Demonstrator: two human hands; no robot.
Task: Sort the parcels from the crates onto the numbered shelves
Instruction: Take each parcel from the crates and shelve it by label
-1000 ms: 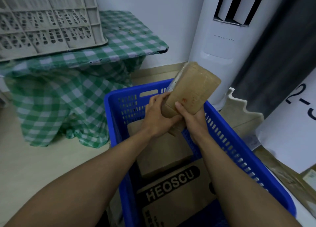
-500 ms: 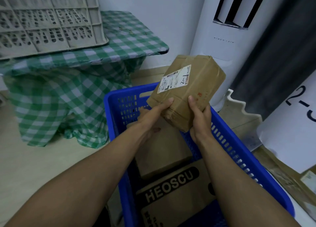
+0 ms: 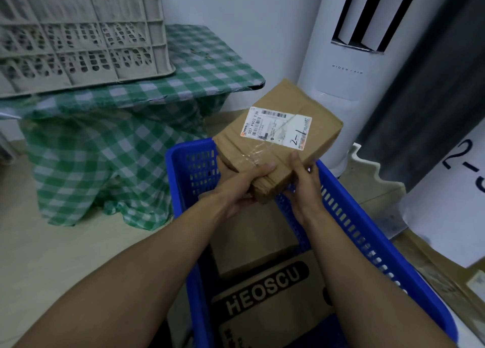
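I hold a brown cardboard parcel (image 3: 283, 127) above the far end of the blue crate (image 3: 367, 245). Its white shipping label faces up and reads "2-1" in handwriting. My left hand (image 3: 241, 185) grips the parcel's near corner from the left, thumb on top. My right hand (image 3: 301, 180) grips the near edge from the right, thumb on top too. Inside the crate lie a plain brown box (image 3: 252, 240) and a box printed "HEOSCU" (image 3: 265, 305).
A grey plastic crate (image 3: 78, 33) stands on a table under a green checked cloth (image 3: 204, 64) at the left. A white tower air conditioner (image 3: 349, 67) stands behind the crate. A white sheet marked "2-" (image 3: 451, 190) leans at the right, flattened cardboard below it.
The parcel has been turned from upright on edge to flat, so its label now faces up. Both hands shifted to the near edge, and the parcel sits a little lower.
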